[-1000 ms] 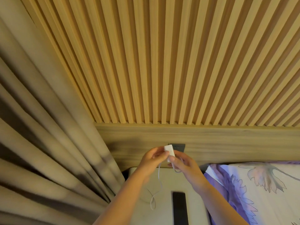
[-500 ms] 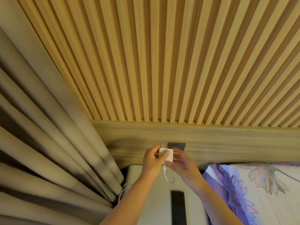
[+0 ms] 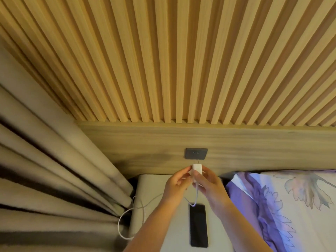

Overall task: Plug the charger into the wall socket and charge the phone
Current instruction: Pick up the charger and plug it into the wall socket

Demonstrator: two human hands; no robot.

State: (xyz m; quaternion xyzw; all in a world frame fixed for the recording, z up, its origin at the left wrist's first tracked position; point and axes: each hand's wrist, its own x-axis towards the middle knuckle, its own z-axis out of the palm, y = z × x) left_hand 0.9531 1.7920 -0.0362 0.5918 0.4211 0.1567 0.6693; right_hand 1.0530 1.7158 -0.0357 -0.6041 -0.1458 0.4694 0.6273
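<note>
Fingers of both my hands pinch the white charger (image 3: 197,169) in the head view, holding it up just below the dark wall socket (image 3: 196,153), not yet touching it. My left hand (image 3: 177,186) closes thumb and forefinger on the charger's left edge; my right hand (image 3: 211,186) grips it from the right and underneath, its thumb laid across the front. The charger's prongs (image 3: 197,162) point up toward the socket, a small gap short of its lower edge. A white cable (image 3: 196,195) drops from the charger's base between my wrists, loops beside the top of the phone (image 3: 198,225) and trails off left over the edge of the nightstand (image 3: 151,188) toward the curtain (image 3: 54,179). The phone lies flat, screen dark, on the nightstand between my forearms. The socket sits in a wooden panel (image 3: 254,148) under vertical slats (image 3: 163,60). A floral pillow (image 3: 291,206) lies to the right.
</note>
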